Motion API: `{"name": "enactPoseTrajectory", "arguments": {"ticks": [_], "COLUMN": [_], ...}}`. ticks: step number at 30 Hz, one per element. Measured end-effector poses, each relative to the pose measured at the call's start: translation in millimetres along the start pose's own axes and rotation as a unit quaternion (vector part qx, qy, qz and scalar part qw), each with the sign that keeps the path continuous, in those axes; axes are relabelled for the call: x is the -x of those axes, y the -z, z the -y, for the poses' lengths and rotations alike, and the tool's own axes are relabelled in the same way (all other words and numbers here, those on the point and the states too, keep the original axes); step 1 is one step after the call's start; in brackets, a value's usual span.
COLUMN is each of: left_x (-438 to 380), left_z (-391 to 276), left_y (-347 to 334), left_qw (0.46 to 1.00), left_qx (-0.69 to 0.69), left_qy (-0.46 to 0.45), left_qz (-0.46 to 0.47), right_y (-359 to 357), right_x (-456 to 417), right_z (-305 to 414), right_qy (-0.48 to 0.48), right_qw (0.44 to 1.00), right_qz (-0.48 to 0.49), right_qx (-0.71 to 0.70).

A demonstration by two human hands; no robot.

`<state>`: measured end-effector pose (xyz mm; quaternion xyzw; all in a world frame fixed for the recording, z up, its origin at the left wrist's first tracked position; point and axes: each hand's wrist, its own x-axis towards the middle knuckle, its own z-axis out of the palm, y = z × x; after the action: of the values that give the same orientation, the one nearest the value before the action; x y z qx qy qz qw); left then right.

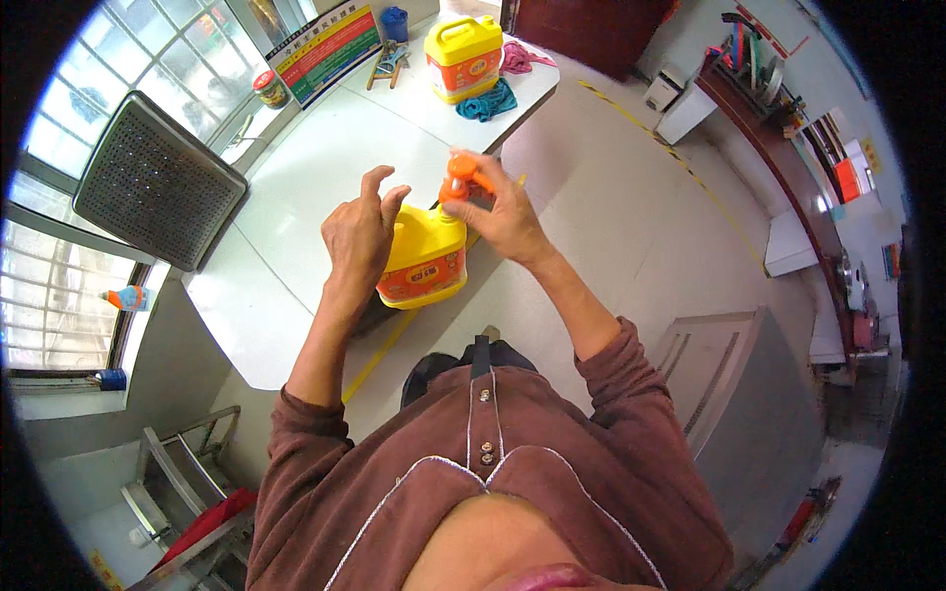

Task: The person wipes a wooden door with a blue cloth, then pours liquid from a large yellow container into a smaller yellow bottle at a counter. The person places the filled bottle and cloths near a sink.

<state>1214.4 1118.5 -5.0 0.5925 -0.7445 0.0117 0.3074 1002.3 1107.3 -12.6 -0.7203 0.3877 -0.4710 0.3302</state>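
Observation:
A yellow plastic jug (425, 266) with an orange label stands at the near edge of the white table, its spout towards the right. My right hand (502, 214) holds an orange plastic pump or cap (462, 173) just above that spout; whether the two touch is hard to tell. Raised at the jug's left side is my left hand (362, 229), its thumb and index finger apart with nothing between them. This hand overlaps the jug's left part and hides its handle.
Farther along the table (281, 199) stand a second yellow jug (462, 63), a teal cloth (488, 101), a pink cloth (521, 57) and a blue container (395, 26). A jar (270, 90) is by the window. At left leans a perforated metal tray (159, 181).

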Motion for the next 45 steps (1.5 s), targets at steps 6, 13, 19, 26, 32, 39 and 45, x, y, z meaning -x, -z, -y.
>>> {"name": "enactPoseTrajectory", "arguments": {"ticks": [6, 13, 19, 26, 32, 39, 45], "left_x": [-57.1, -122.5, -195.1, -284.8, -339.6, -371.7, -368.1], "left_z": [-8.9, -3.6, 8.9, 24.3, 38.2, 41.6, 51.1], "left_y": [-40.6, -95.7, -148.1, -195.9, -223.3, -248.6, -269.0], "left_qw": [0.998, 0.996, 0.996, 0.997, 0.995, 0.995, 0.988], "left_qx": [-0.048, -0.082, -0.076, -0.067, -0.092, -0.092, -0.119], "left_qy": [0.025, 0.019, -0.007, -0.008, -0.002, 0.028, 0.066], "left_qz": [-0.007, 0.004, -0.044, -0.043, -0.029, -0.02, -0.073], "right_y": [51.5, 108.7, 151.3, 182.3, 205.9, 235.5, 259.8], "right_x": [-64.1, -127.5, -192.4, -283.6, -338.4, -387.2, -414.2], "right_z": [-27.6, -66.7, -109.0, -156.1, -190.8, -231.2, -312.7], "right_qy": [-0.074, -0.052, -0.1, -0.048, -0.033, -0.058, -0.151], "right_qw": [0.961, 0.948, 0.949, 0.947, 0.95, 0.934, 0.894], "right_qz": [-0.065, -0.152, -0.204, -0.214, -0.208, -0.222, -0.202], "right_qx": [-0.257, -0.274, -0.22, -0.235, -0.231, -0.274, -0.37]}}
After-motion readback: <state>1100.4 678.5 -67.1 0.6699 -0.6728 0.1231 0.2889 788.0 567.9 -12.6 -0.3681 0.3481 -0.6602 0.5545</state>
